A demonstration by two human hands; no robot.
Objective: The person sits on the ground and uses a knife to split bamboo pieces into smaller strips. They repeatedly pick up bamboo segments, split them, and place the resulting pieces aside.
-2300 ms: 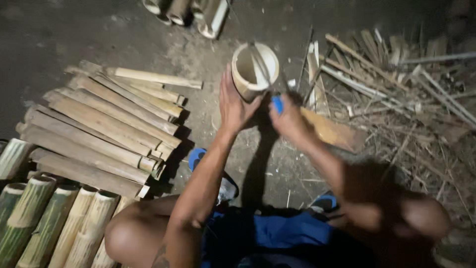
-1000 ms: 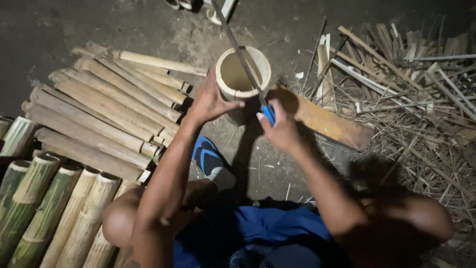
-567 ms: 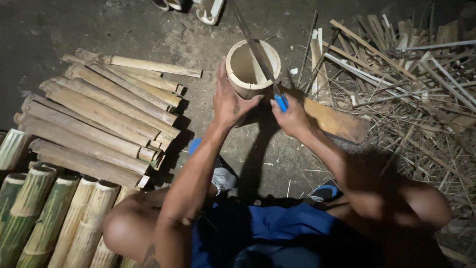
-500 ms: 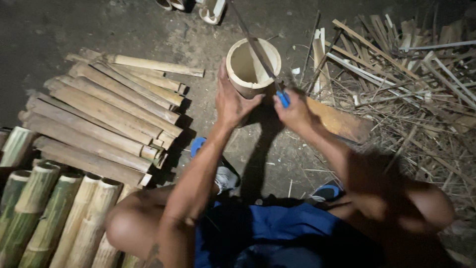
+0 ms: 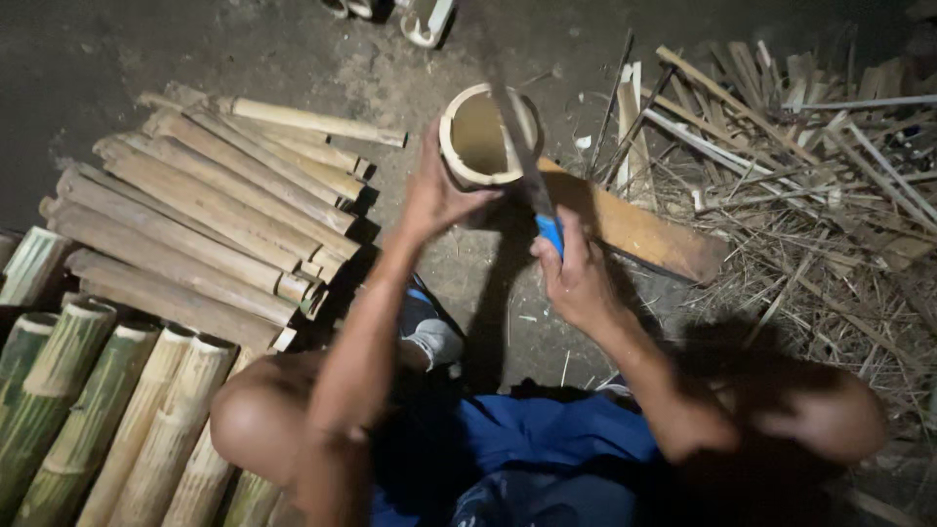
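Observation:
An upright hollow bamboo section (image 5: 475,137) stands on the ground in front of me, its open pale rim facing up. My left hand (image 5: 434,190) grips its near side. My right hand (image 5: 576,278) is closed on the blue handle of a long blade (image 5: 515,132), which lies slanted across the bamboo's rim, tip pointing away from me. My knees and blue shorts fill the bottom of the view.
A stack of split bamboo pieces (image 5: 210,210) lies to the left. Whole green bamboo sections (image 5: 88,410) lie at the lower left. A wooden plank (image 5: 644,229) lies right of the section, and thin strips and shavings (image 5: 800,176) are heaped beyond it. More cut sections (image 5: 410,15) sit at the top.
The blade has shifted back and forth across the bamboo's rim while my left hand keeps hold of the section. The view has swayed slightly.

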